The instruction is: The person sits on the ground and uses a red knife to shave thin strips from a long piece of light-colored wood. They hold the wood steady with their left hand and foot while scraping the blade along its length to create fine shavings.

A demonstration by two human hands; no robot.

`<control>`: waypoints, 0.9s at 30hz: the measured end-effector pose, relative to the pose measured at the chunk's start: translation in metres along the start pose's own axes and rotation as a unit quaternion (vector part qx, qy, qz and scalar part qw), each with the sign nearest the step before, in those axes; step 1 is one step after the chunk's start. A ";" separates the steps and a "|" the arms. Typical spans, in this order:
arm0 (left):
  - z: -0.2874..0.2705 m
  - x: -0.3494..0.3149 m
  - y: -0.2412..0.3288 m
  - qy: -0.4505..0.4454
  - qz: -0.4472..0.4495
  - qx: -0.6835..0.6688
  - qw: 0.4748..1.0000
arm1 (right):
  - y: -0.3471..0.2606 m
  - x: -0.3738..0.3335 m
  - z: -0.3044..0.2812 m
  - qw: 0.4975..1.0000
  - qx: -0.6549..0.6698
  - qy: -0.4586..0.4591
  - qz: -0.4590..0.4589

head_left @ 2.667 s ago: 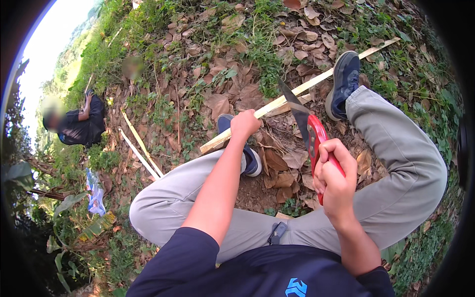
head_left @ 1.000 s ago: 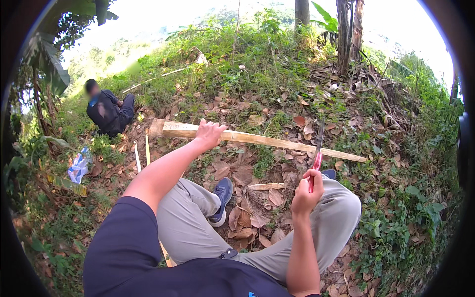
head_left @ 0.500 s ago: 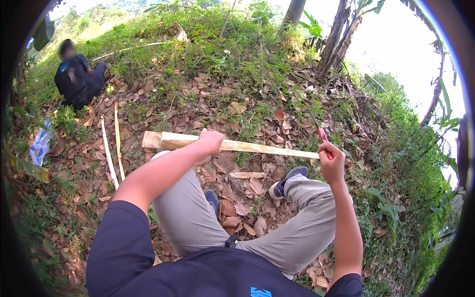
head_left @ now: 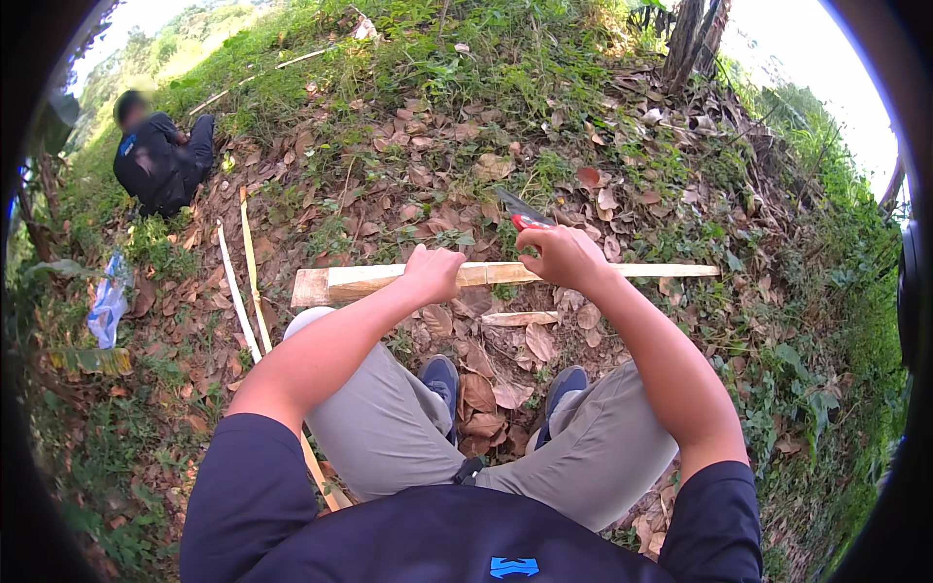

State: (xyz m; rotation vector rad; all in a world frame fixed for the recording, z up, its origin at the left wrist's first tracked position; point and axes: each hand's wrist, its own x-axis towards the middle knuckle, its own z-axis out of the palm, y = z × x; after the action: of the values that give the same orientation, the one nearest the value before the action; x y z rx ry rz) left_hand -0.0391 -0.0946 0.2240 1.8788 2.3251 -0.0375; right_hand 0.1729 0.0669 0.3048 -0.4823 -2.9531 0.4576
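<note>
A long pale strip of wood [head_left: 379, 279] lies crosswise in front of my knees, tapering toward its right end. My left hand [head_left: 434, 272] is closed around its left-middle part. Beneath or beside its left end shows a squarish pale wood end [head_left: 310, 289]; I cannot tell whether it is a separate piece. My right hand [head_left: 564, 255] is closed on the red handle of a bladed tool [head_left: 526, 217], just right of a dark line across the strip. Its dark grey blade points up and left, away from me; whether it is a knife or a saw is unclear.
A short split piece of wood [head_left: 520, 318] lies on dry leaves between my shoes. Two thin peeled poles [head_left: 238, 287] lie to my left, near a blue-and-white plastic bag [head_left: 107, 306]. Another person [head_left: 160, 160] sits far left. Tree trunks [head_left: 692, 44] rise at the far right.
My right hand, with the bladed tool, has moved left from the strip's right end to its middle. My right leg has swung inward. My left hand keeps its hold.
</note>
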 end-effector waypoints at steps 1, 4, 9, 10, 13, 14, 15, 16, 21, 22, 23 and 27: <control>-0.003 0.002 0.003 0.002 0.000 0.001 1.000 | 0.003 0.004 0.004 1.000 -0.003 -0.003 -0.014; -0.012 0.006 0.014 0.021 -0.002 0.014 1.000 | 0.013 0.008 0.023 0.996 -0.032 0.001 -0.078; -0.025 0.008 0.038 0.037 0.011 0.010 0.999 | 0.023 -0.001 0.041 0.993 -0.083 -0.007 -0.085; -0.029 0.009 0.044 0.035 0.013 0.011 0.999 | 0.022 -0.005 0.040 0.993 -0.087 -0.006 -0.080; -0.040 0.014 0.054 -0.007 0.006 0.018 1.000 | 0.022 -0.012 0.039 0.991 -0.119 -0.019 -0.054; -0.039 0.014 0.054 0.004 0.010 0.018 1.000 | 0.025 -0.014 0.042 0.989 -0.139 -0.017 -0.054; -0.038 0.014 0.054 0.015 0.014 0.019 1.000 | 0.029 -0.016 0.044 0.986 -0.159 -0.014 -0.055; -0.036 0.014 0.054 0.024 0.020 0.015 0.999 | 0.033 -0.018 0.046 0.986 -0.159 -0.014 -0.044; -0.035 0.011 0.052 0.035 0.037 0.005 0.999 | 0.054 -0.020 0.053 0.991 -0.130 -0.023 0.018; -0.034 0.010 0.052 0.047 0.042 0.000 0.998 | 0.057 -0.020 0.052 0.990 -0.138 -0.014 0.016; -0.032 0.010 0.051 0.058 0.047 -0.006 0.997 | 0.062 -0.018 0.053 0.988 -0.151 -0.028 0.015; -0.025 0.010 0.045 0.059 0.045 -0.006 0.997 | 0.067 -0.006 0.058 0.984 -0.164 -0.064 0.005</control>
State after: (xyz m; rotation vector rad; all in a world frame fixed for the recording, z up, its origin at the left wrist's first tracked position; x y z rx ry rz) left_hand 0.0004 -0.0719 0.2510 2.0297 2.3051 0.0982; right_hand 0.1891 0.1092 0.2281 -0.5168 -3.1641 -0.0013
